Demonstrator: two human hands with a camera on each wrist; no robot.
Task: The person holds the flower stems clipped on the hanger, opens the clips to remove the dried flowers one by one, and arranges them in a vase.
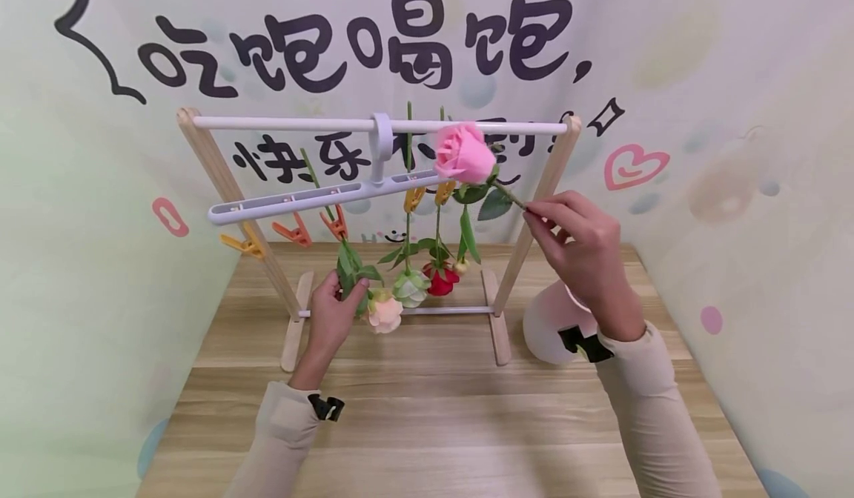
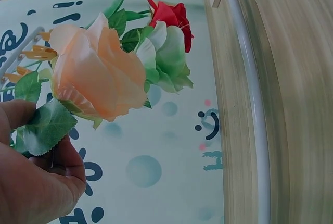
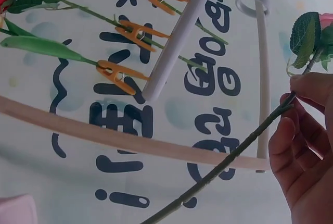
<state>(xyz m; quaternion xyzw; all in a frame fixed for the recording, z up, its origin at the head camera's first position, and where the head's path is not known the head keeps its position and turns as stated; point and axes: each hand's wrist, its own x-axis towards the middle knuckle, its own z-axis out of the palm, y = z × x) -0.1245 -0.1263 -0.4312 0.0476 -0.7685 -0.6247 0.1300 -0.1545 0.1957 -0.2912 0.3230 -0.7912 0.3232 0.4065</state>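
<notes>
My left hand [image 1: 333, 311] grips the leafy stem of a peach rose [image 1: 384, 312], which hangs head down below a red-orange clip [image 1: 336, 224]. In the left wrist view, the thumb and fingers close around its leaves [image 2: 49, 125]. My right hand [image 1: 582, 250] pinches the stem of a pink rose [image 1: 465, 153], its bloom raised in front of the white clip hanger [image 1: 293, 203]. The lower stem [image 3: 223, 164] runs free past the fingers in the right wrist view. A pale green rose [image 1: 411, 288], a red rose [image 1: 441, 279] and a small bud [image 1: 461, 267] also hang from clips.
The hanger hooks over the white top rod [image 1: 287, 124] of a wooden stand [image 1: 534, 216] and tilts, left end lower. A yellow clip [image 1: 243, 242] and an orange clip [image 1: 293, 230] hold nothing. Beside the stand is a whitish pot [image 1: 547, 327] on the wooden table [image 1: 427, 409].
</notes>
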